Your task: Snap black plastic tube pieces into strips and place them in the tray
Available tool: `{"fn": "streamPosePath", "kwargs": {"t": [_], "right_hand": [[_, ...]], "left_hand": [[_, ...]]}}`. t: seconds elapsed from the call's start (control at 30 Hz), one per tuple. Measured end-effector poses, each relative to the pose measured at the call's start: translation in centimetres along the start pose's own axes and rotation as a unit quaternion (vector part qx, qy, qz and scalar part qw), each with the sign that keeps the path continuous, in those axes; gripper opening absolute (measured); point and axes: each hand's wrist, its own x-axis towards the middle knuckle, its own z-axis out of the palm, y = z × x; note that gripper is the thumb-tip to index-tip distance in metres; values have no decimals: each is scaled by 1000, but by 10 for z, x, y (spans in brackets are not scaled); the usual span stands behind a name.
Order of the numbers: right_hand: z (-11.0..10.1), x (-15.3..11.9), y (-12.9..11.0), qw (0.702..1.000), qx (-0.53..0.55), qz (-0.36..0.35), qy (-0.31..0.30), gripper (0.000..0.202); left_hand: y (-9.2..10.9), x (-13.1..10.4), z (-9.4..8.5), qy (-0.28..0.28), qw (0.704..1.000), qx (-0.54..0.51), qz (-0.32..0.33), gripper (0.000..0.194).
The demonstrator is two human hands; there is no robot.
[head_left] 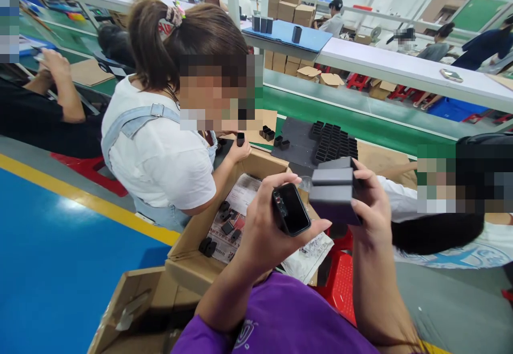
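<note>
My left hand [266, 225] holds a small black rectangular case [292, 209], its open end turned up toward the camera and its thumb stretched out to the right. Close beside it, my right hand [371, 199] grips a stack of dark grey cases [332, 188] from the right side. The two hands are apart, and a narrow gap separates the single case from the stack. Below them is an open cardboard box [188, 268] with newspaper [248, 196] and several black pieces [207, 247] inside.
A co-worker in a white shirt [168, 156] sits at the left, holding a black case [240, 139]. Rows of black cases [334, 143] stand on a dark sheet [296, 140] ahead. Another person leans in at the right. A red stool [342, 282] and a second box [136, 290] are below.
</note>
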Motion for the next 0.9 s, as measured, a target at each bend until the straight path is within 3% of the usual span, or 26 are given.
{"fn": "streamPosePath", "kwargs": {"t": [0.13, 0.23, 0.37, 0.7, 0.77, 0.9], "right_hand": [[-39, -11, -10, 991, 5, -83, -108, 39], [-53, -28, -26, 978, 17, -87, -188, 29], [-46, -47, -46, 965, -30, -98, -240, 26], [-15, -48, -68, 967, -67, -81, -231, 13], [-19, -43, -70, 955, -91, -97, -266, 14], [-30, -23, -70, 904, -102, -134, -392, 29]], "left_hand": [[2, 2, -8, -64, 998, 17, 0, 63], [6, 6, -10, -78, 994, 77, 18, 62], [11, 9, -8, -95, 987, 116, 57, 53], [17, 11, -5, -126, 958, 223, 132, 37], [18, 12, -5, -131, 951, 242, 141, 34], [18, 12, -4, -144, 937, 277, 153, 27]]}}
